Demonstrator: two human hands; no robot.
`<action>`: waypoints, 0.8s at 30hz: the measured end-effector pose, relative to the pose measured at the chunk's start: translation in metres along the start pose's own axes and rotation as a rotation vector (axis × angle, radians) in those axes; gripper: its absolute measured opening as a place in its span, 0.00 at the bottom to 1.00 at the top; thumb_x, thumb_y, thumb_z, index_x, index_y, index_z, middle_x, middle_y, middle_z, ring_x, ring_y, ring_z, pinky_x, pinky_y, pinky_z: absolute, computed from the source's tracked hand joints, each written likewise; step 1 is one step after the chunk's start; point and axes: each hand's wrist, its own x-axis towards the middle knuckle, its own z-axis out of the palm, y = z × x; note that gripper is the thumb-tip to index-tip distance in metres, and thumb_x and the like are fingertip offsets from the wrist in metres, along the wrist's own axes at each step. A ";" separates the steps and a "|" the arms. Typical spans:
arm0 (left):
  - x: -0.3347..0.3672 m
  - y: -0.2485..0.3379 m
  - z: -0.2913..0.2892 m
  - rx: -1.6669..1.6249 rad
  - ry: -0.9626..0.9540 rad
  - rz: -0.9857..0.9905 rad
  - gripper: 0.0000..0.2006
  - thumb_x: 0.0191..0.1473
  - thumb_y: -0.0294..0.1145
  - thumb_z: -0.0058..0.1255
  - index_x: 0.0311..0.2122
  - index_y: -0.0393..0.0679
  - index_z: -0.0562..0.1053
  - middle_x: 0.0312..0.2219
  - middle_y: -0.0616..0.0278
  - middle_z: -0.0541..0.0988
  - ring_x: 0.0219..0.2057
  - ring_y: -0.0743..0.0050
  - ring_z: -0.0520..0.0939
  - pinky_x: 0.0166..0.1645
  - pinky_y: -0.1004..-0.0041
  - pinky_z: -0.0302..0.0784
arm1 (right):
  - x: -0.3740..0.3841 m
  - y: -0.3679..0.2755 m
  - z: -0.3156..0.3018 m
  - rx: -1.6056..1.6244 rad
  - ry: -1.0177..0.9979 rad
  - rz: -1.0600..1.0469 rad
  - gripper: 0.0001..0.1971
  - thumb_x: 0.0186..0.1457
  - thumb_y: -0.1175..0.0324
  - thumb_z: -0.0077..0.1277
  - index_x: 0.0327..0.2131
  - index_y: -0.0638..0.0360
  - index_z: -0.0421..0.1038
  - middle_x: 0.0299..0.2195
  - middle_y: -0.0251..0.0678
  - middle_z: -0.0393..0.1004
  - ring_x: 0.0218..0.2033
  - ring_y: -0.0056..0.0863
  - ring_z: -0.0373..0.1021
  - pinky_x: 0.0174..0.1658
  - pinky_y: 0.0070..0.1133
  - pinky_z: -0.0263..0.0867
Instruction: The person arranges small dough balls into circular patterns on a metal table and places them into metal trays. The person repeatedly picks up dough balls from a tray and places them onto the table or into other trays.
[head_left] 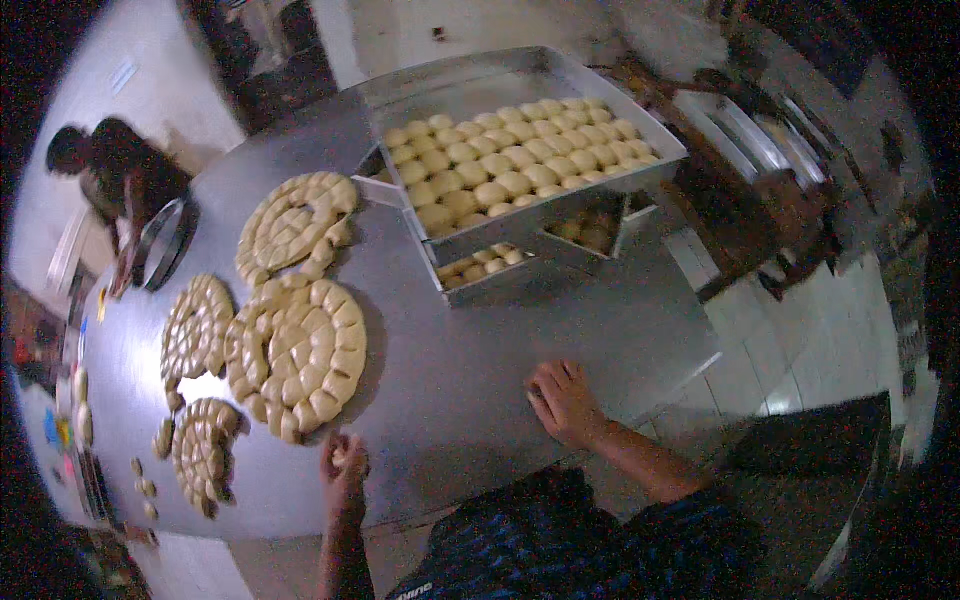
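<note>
Step in hand looks like shaping small dough portions into balls – a judgement from how things lie. Left hand [345,462] is near the near edge of the broad grey metal table [450,400], fingers closed together around what seems to be a small pale dough piece [341,457], just below the large cream-coloured, scored dough round [305,355]. Right hand [565,402] rests on the tabletop toward the right corner, fingers curled; can't tell whether anything is under the palm. Three more scored cream dough sections – a coiled upper round [298,225], a left slab [197,330] and a partly used-looking lower slab [203,455] – sit on the left half, with a few small loose dough bits [147,490] toward the near left edge. Deep rectangular silver metal tray [470,88], stacked at the far right side, carries rows of smooth pale dough balls [515,160]. A co-worker [130,170] is by a round metal pan [165,245] at the far left edge. Next move probably calls for rolling the piece under a cupped palm, light pressure, clear of the big round.
</note>
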 end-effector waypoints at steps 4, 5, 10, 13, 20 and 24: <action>-0.006 0.016 -0.021 -0.150 -0.198 0.046 0.11 0.53 0.33 0.41 0.40 0.40 0.64 0.37 0.60 0.68 0.41 0.69 0.70 0.44 0.71 0.67 | 0.006 0.050 -0.030 -0.248 0.269 0.296 0.15 0.46 0.61 0.49 0.35 0.60 0.65 0.36 0.43 0.66 0.38 0.40 0.60 0.43 0.35 0.55; -0.005 0.015 -0.008 -0.076 -0.247 0.038 0.12 0.53 0.33 0.41 0.41 0.40 0.64 0.37 0.60 0.68 0.41 0.68 0.70 0.44 0.71 0.67 | 0.025 0.067 -0.025 -0.180 0.330 0.433 0.14 0.46 0.62 0.49 0.34 0.60 0.65 0.35 0.42 0.66 0.37 0.40 0.61 0.42 0.35 0.56; -0.006 0.003 0.001 0.029 -0.213 0.030 0.13 0.54 0.37 0.42 0.42 0.43 0.62 0.37 0.61 0.68 0.38 0.69 0.71 0.42 0.72 0.68 | 0.026 0.009 -0.006 0.067 0.262 0.185 0.11 0.45 0.63 0.51 0.27 0.60 0.65 0.34 0.41 0.66 0.35 0.40 0.61 0.40 0.35 0.56; 0.000 -0.002 -0.027 -0.106 -0.076 0.024 0.10 0.52 0.32 0.46 0.38 0.45 0.61 0.34 0.63 0.67 0.32 0.74 0.71 0.37 0.75 0.68 | 0.010 0.055 -0.023 -0.089 0.330 0.281 0.10 0.44 0.64 0.51 0.26 0.60 0.66 0.34 0.41 0.66 0.38 0.40 0.61 0.43 0.36 0.55; 0.009 -0.017 0.022 -0.070 -0.186 -0.061 0.15 0.47 0.24 0.48 0.41 0.44 0.61 0.32 0.66 0.66 0.30 0.78 0.68 0.35 0.78 0.65 | 0.028 0.048 -0.025 0.099 0.207 0.243 0.09 0.43 0.66 0.51 0.28 0.59 0.66 0.35 0.41 0.65 0.42 0.42 0.60 0.47 0.37 0.53; 0.005 0.021 0.079 0.081 -0.366 0.043 0.18 0.46 0.24 0.49 0.44 0.43 0.61 0.33 0.65 0.66 0.34 0.76 0.69 0.40 0.76 0.66 | 0.018 0.101 -0.041 0.034 0.233 0.359 0.11 0.42 0.69 0.51 0.31 0.59 0.64 0.36 0.41 0.65 0.43 0.43 0.59 0.49 0.35 0.53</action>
